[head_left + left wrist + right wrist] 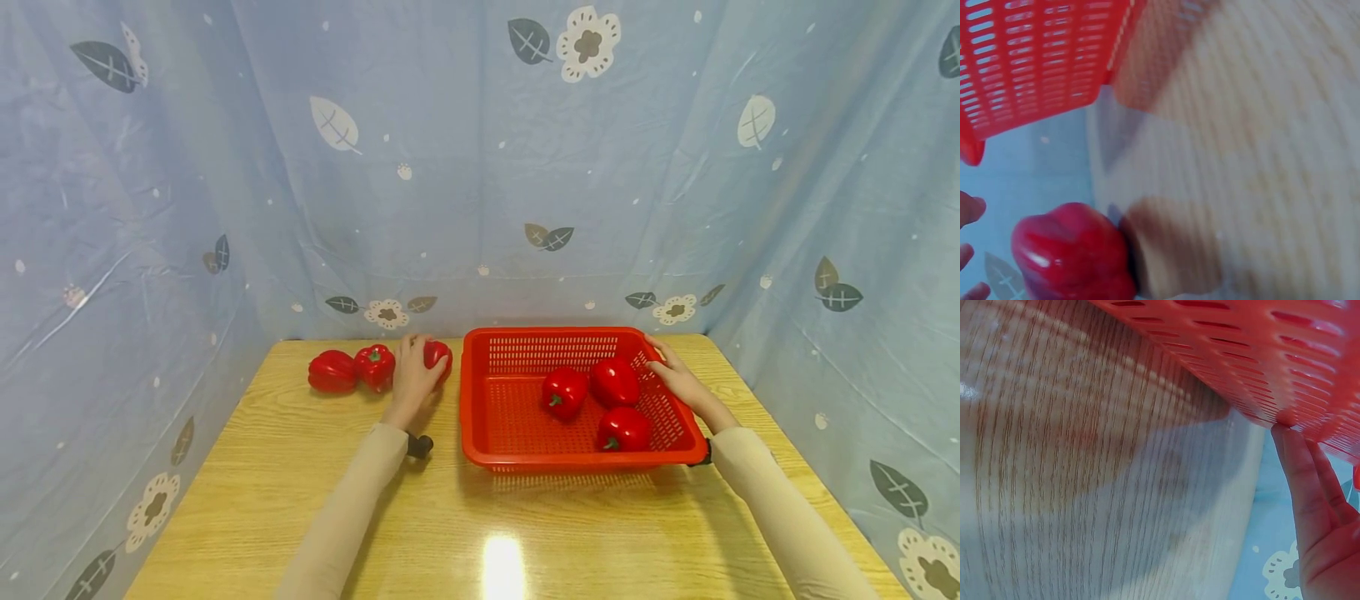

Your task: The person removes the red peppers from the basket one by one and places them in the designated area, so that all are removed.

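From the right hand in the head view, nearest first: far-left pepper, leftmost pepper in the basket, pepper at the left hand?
1. Leftmost pepper in the basket
2. Pepper at the left hand, left of the basket
3. Far-left pepper, beyond the left hand

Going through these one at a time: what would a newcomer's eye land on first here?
Probably the bright red basket, right of centre on the wooden table, with three red peppers inside and the right hand at its right rim. Next, three more red peppers in a row left of it, with the left hand at the one nearest the basket. Behind hangs a pale blue curtain with leaves and flowers.
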The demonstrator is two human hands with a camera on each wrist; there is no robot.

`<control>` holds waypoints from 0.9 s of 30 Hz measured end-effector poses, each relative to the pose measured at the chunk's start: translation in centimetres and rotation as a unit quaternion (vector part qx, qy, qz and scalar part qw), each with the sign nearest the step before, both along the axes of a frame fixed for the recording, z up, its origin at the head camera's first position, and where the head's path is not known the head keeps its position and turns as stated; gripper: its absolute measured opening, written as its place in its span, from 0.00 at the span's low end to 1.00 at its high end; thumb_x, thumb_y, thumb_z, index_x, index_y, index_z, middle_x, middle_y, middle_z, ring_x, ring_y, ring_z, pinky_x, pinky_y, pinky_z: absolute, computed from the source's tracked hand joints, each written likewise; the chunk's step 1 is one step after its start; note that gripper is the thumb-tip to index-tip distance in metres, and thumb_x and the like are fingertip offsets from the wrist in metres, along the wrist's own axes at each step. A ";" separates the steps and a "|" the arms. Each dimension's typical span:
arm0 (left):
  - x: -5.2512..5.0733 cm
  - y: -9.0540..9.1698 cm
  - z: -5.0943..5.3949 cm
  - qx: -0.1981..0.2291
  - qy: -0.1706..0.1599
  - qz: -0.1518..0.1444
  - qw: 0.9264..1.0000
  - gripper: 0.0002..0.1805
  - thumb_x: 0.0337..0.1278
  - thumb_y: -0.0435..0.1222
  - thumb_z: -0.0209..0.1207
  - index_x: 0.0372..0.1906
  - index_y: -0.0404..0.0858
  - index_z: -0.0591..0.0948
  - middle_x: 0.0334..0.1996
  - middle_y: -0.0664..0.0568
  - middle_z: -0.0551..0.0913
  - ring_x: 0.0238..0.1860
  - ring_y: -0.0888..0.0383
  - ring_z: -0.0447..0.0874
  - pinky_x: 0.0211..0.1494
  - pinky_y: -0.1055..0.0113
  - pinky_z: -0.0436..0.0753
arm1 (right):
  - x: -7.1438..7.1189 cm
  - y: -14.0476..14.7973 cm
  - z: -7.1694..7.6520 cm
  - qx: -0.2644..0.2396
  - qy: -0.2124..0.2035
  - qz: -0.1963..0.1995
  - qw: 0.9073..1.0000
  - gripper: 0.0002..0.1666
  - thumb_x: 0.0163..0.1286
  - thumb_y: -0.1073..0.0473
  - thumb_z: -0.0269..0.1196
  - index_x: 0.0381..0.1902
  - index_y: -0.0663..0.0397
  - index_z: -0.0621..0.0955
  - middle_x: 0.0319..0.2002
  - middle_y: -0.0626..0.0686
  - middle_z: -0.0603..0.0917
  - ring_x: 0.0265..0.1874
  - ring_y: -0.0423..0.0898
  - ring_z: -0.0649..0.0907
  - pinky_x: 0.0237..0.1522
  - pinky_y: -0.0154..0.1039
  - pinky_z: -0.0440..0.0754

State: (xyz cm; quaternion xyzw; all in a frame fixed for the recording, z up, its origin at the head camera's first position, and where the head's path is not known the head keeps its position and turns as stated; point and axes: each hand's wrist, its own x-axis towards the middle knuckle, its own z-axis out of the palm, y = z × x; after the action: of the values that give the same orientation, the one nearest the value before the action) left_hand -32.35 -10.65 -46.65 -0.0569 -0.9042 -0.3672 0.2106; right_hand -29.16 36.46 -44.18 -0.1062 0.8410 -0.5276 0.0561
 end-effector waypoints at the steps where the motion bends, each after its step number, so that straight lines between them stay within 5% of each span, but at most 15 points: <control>1: 0.0 0.0 0.2 -0.001 0.002 -0.002 1.000 0.23 0.52 0.42 0.63 0.53 0.39 0.74 0.56 0.45 0.67 0.58 0.45 0.63 0.59 0.49 0.71 | 0.0 0.0 0.0 0.000 0.000 0.000 1.000 0.36 0.75 0.59 0.42 0.72 0.57 0.39 0.65 0.75 0.54 0.39 0.43 0.81 0.36 0.36 0.82; 18: -1.3 1.2 3.7 0.001 0.059 -0.040 0.997 0.25 0.49 0.40 0.65 0.54 0.36 0.75 0.56 0.40 0.68 0.59 0.44 0.63 0.61 0.50 0.67 | 0.0 0.0 0.0 0.032 0.026 -0.001 0.999 0.35 0.75 0.59 0.43 0.72 0.61 0.41 0.67 0.73 0.49 0.48 0.55 0.77 0.39 0.31 0.79; 27: -1.5 2.6 5.5 -0.016 0.058 -0.055 0.997 0.25 0.51 0.42 0.64 0.55 0.40 0.73 0.57 0.42 0.67 0.61 0.44 0.62 0.62 0.49 0.66 | -0.1 0.0 -0.2 0.014 0.013 -0.008 1.000 0.35 0.74 0.59 0.43 0.72 0.59 0.42 0.66 0.74 0.52 0.40 0.44 0.80 0.36 0.33 0.81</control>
State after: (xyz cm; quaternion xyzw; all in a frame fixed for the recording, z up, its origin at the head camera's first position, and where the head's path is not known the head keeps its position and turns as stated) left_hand -33.87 -8.05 -41.12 -0.1314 -0.8918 -0.3598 0.2409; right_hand -29.26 36.47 -44.38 -0.1057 0.8500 -0.5144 0.0426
